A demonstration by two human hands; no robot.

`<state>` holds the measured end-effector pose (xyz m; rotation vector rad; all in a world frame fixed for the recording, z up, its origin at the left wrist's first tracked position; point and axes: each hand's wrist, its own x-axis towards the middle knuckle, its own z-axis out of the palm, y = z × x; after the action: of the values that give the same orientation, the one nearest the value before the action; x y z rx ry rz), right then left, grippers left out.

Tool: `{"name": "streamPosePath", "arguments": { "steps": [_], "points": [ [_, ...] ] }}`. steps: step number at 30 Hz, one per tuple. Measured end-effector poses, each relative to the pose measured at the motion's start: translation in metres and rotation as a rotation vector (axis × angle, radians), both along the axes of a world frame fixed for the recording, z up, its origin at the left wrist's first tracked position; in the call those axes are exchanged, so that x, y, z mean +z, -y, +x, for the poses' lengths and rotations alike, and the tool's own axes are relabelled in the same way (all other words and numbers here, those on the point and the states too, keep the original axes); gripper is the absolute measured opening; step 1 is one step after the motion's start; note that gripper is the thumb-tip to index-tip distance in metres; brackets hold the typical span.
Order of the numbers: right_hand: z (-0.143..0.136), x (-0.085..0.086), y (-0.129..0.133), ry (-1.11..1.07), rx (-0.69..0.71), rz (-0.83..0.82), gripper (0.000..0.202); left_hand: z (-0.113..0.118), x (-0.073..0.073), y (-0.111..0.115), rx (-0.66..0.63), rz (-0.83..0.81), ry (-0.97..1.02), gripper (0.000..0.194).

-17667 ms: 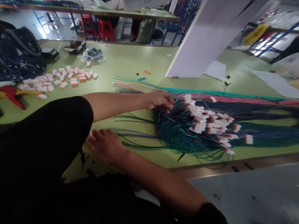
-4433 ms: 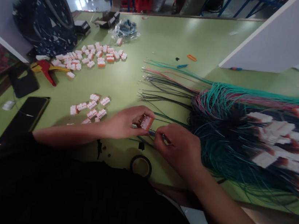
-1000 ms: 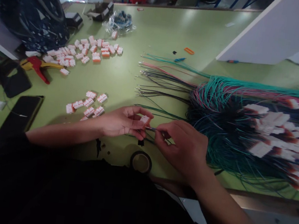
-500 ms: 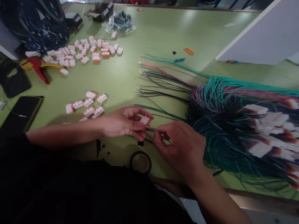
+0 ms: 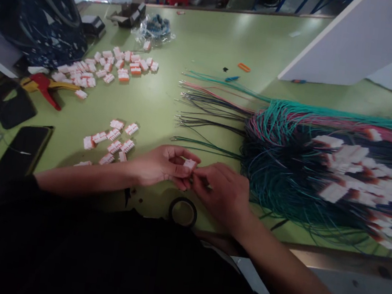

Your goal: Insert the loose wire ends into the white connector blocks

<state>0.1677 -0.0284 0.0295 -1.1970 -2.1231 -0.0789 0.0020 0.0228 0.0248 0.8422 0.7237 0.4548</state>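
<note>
Between the thumb and fingers of my left hand (image 5: 162, 166) is a white and orange connector (image 5: 189, 164). My right hand (image 5: 224, 189) is closed in a pinch right at the connector's right side. It grips a wire, most of which the fingers now hide. Just left of my left hand lies a small group of loose connectors (image 5: 113, 147). Beyond my right hand a thick bundle of green, black and pink wires (image 5: 272, 171) spreads out, its metal-tipped ends (image 5: 184, 95) pointing left.
A larger heap of connectors (image 5: 82, 74) lies at the back left, beside a red and yellow wire stripper (image 5: 46, 89). A tape roll (image 5: 182, 212) sits near the front edge. Wired connectors (image 5: 346, 159) rest on the bundle. A white panel (image 5: 350, 46) stands at the back right.
My right hand has moved left, closing up against the connector; the stretch of wire seen between them is now hidden. My left hand still holds the connector. The whole view has shifted slightly.
</note>
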Motion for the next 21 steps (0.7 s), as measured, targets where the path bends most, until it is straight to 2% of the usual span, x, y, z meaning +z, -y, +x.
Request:
{"name": "streamPosePath", "arguments": {
  "steps": [3,5,6,9,10,12,14,17,21],
  "points": [
    [0.012,0.008,-0.007,-0.053,0.118,-0.299,0.024,-0.002,0.000,0.000,-0.063,0.007,-0.018,0.032],
    [0.026,0.018,-0.017,-0.054,0.191,-0.527,0.025,-0.004,0.003,-0.001,-0.200,0.022,-0.042,0.029],
    [0.033,0.023,-0.023,-0.022,0.144,-0.571,0.025,-0.005,0.004,-0.002,-0.286,0.034,-0.055,0.027],
    [0.041,0.031,-0.037,0.270,-0.180,-0.512,0.023,-0.006,0.008,-0.003,-0.513,0.098,-0.084,0.021],
    [0.039,0.030,-0.040,0.405,-0.233,-0.496,0.023,-0.007,0.008,-0.003,-0.571,0.127,-0.094,0.020],
    [0.028,0.024,-0.045,0.640,-0.224,-0.497,0.024,-0.008,0.009,-0.002,-0.651,0.197,-0.115,0.021],
    [0.016,0.017,-0.048,0.765,-0.176,-0.502,0.027,-0.009,0.010,-0.001,-0.684,0.280,-0.130,0.022],
    [0.009,0.010,-0.053,0.815,-0.168,-0.499,0.029,-0.011,0.013,-0.001,-0.703,0.392,-0.153,0.020],
    [0.023,0.008,-0.059,0.778,-0.224,-0.524,0.026,-0.011,0.015,-0.003,-0.730,0.434,-0.193,0.020]
  ]
}}
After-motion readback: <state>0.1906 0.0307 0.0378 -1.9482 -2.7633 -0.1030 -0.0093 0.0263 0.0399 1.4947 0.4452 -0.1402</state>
